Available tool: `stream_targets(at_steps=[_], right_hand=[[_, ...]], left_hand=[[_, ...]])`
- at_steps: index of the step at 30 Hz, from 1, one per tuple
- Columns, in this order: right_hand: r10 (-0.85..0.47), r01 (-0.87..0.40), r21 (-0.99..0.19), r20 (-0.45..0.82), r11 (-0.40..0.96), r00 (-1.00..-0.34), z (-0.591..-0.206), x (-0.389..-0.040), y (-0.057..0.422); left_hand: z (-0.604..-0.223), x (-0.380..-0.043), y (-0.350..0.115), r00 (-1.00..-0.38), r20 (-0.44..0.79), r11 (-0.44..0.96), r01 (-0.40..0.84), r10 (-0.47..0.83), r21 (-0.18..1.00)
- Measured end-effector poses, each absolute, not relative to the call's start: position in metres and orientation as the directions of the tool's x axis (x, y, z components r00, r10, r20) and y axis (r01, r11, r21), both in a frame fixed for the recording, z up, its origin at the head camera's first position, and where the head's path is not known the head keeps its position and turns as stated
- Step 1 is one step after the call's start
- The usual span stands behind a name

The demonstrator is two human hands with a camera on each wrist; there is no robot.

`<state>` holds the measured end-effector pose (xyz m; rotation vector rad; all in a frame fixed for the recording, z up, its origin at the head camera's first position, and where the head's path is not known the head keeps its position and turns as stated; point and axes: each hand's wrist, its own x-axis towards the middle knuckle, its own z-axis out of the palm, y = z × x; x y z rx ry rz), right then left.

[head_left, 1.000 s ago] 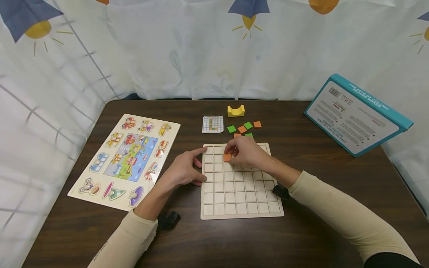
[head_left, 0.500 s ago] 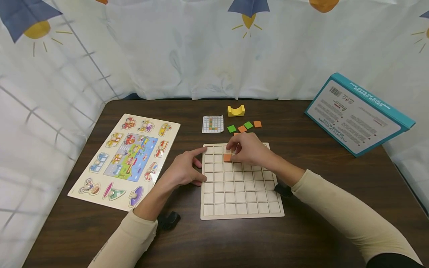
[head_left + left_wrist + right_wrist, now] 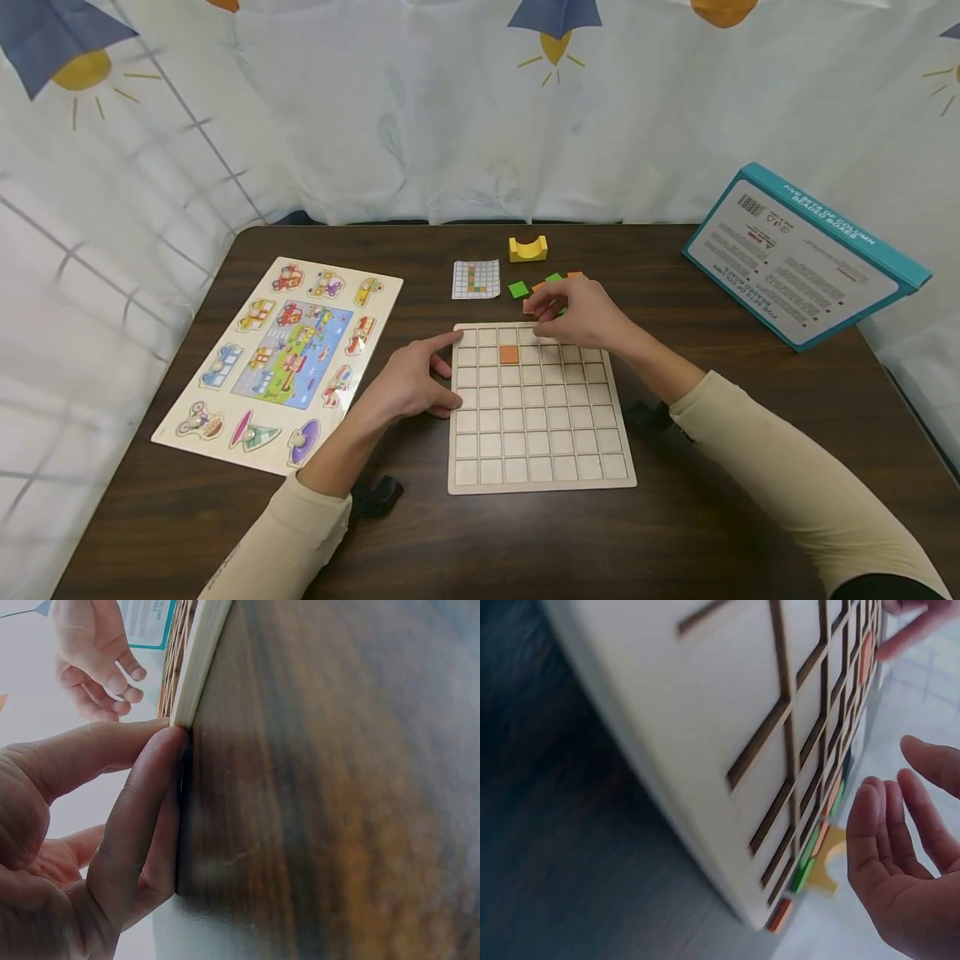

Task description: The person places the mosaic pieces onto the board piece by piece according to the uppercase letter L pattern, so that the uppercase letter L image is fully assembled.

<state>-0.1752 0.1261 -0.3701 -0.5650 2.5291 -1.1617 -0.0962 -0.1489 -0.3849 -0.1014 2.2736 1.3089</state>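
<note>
A pale wooden grid board (image 3: 540,417) lies flat on the dark table, with one orange square tile (image 3: 509,354) in a cell of its second row. My left hand (image 3: 408,379) steadies the board's left side, forefinger and thumb stretched out against the edge. In the left wrist view its fingertips press the board's rim (image 3: 199,667). Over the board's far edge hovers my right hand (image 3: 581,312). The right wrist view shows a gap between its thumb and fingers (image 3: 866,814), holding nothing. Green tiles (image 3: 518,290) and orange tiles lie beyond the board, partly hidden behind that hand.
Behind the board are a small printed grid card (image 3: 476,279) and a yellow block (image 3: 528,249) with a curved notch. To the left lies a vehicle puzzle board (image 3: 360,300). A teal-edged box (image 3: 802,258) stands tilted at the right, and a white curtain (image 3: 420,133) hangs behind.
My right hand has let go of the orange tile, leaving it in its cell, and has moved up and right toward the loose tiles. My left hand stays at the board's edge.
</note>
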Motion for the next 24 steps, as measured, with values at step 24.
stream_targets(at_steps=[24], right_hand=[[-0.346, -0.06, -0.816, -0.177, 0.575, -0.921, -0.383, -0.204, 0.162]], left_hand=[[-0.387, -0.096, -0.149, -0.871, -0.457, 0.527, -0.306, 0.182, 0.793]])
